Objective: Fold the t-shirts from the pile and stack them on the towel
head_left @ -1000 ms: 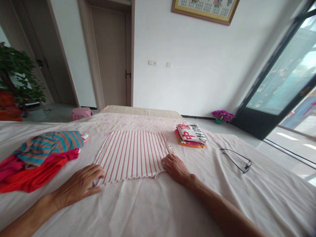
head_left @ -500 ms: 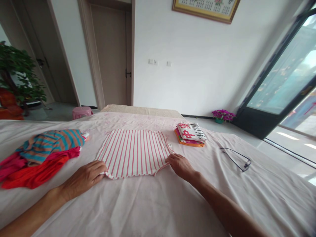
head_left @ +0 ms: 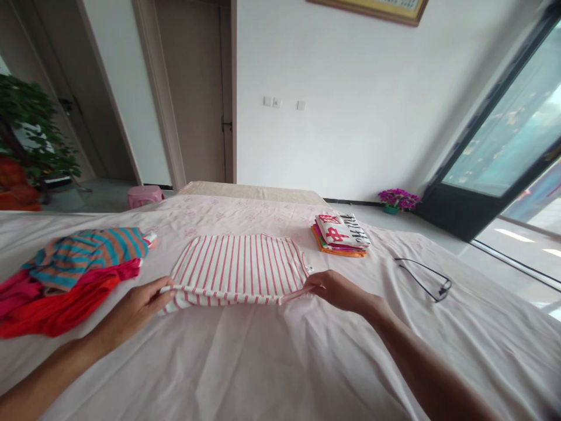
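A white garment with red stripes (head_left: pixel 241 266), perhaps a shirt, lies spread on the pale pink bed sheet (head_left: pixel 245 362). At its near left corner, my left hand (head_left: pixel 146 298) pinches the edge between thumb and fingers. My right hand (head_left: pixel 328 287) grips the near right corner, close to a small label by the neckline. Between both hands the near edge is lifted off the sheet and bends over, its underside showing. Just beyond my right hand sits a stack of folded clothes (head_left: pixel 340 234), the top one white with red and black characters.
To the left is a loose pile of clothes (head_left: pixel 83 260), striped blue and brown over pink and red. Dark-framed glasses (head_left: pixel 425 278) lie on the right. Beyond the bed stand a pink stool (head_left: pixel 144 196) and a pot of purple flowers (head_left: pixel 398 199).
Both hands have raised the near edge of the striped garment off the sheet; before, it lay flat. My left hand has shifted slightly left, and the view has tilted down a little.
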`<state>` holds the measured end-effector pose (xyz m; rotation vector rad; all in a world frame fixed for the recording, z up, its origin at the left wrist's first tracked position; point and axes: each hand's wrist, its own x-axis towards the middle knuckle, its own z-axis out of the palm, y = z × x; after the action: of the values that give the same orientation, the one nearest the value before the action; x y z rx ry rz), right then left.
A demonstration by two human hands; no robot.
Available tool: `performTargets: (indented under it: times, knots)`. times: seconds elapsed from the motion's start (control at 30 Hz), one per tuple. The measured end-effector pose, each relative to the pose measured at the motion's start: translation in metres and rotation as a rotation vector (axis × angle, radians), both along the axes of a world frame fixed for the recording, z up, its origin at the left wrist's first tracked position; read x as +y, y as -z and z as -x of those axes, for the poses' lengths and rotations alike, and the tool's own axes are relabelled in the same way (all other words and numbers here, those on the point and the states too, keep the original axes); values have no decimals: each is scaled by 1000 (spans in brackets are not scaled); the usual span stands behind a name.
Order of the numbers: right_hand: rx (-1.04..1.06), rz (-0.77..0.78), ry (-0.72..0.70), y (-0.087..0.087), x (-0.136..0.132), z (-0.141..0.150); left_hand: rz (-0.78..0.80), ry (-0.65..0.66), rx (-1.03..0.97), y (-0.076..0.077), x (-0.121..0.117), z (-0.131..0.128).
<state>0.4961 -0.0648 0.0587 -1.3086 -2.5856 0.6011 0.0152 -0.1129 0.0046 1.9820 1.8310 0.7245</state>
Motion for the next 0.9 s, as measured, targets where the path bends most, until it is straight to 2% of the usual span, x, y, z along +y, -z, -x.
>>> performTargets:
  times: [0.13, 0.3, 0.47, 0.67, 0.8, 0.9]
  knots:
    - [123, -24, 127, 16, 45, 13, 6, -78, -81, 5, 44, -8]
    - [51, -180, 399, 49, 82, 30, 38, -250, 123, 10, 75, -22]
    - [-101, -257, 539, 66, 88, 34, 60, -279, 306, 14, 78, -30]
    - [-265, -273, 619, 66, 87, 32, 117, -318, 492, 12, 76, -37]
    - [-287, -269, 648, 68, 86, 35, 125, -319, 508, 18, 78, -36]
    - [-273, -251, 672, 70, 86, 36, 25, -298, 537, 21, 76, -35]
